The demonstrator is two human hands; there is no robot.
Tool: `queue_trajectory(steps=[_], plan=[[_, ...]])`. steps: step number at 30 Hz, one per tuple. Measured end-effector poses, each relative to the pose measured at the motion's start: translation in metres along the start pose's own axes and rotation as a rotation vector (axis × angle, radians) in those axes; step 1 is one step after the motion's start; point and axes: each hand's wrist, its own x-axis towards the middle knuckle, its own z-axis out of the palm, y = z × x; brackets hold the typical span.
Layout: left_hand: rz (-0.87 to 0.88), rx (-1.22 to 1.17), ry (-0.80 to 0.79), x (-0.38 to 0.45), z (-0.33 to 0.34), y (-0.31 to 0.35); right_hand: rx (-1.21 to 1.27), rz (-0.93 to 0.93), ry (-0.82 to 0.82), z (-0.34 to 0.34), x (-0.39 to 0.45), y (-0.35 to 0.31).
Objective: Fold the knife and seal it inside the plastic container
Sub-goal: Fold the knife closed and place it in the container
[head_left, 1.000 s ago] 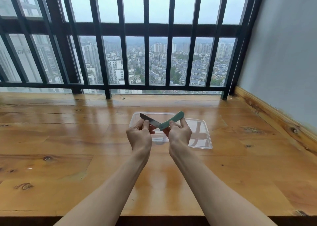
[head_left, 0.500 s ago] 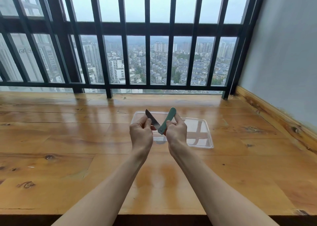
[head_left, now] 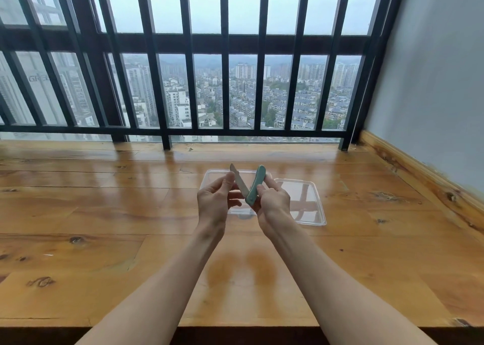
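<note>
A folding knife with a teal handle (head_left: 255, 185) and a grey blade (head_left: 239, 180) is held in the air above the wooden floor, bent into a narrow V. My right hand (head_left: 273, 202) grips the handle. My left hand (head_left: 216, 200) pinches the blade with thumb and fingers. Behind the hands lies a clear plastic container (head_left: 209, 178), partly hidden, with its clear lid (head_left: 306, 200) flat on the wood just to its right.
The varnished wooden platform (head_left: 104, 214) ends at a front edge near me. Black window bars (head_left: 188, 83) stand at the back and a grey wall (head_left: 432, 83) with a wooden skirting runs along the right.
The knife has closed further: blade and handle went from a wide angle to a narrow V. Both hands rose slightly and drew closer together.
</note>
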Motion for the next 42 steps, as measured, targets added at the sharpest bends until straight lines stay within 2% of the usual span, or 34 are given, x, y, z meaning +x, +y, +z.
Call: queue_trajectory(steps=[4,9,18,24,42], plan=[[-0.041,-0.030,-0.128,0.0001,-0.0016,-0.0023,0.085,0.079,-0.047,0.0007,-0.0048,-0.0026],[0.002,0.096,-0.294,-0.0002,-0.0018,-0.0014,0.122,0.134,-0.102,0.0000,-0.0058,-0.0032],[-0.027,0.127,-0.393,-0.0005,-0.0004,-0.0032,0.125,0.102,-0.126,0.0006,-0.0068,-0.0005],[-0.015,0.181,-0.362,-0.0013,0.0000,-0.0020,0.129,0.128,-0.145,0.0014,-0.0070,0.0015],[0.072,0.141,-0.174,-0.0028,0.0017,0.0017,0.133,0.179,-0.195,0.0038,-0.0100,0.0034]])
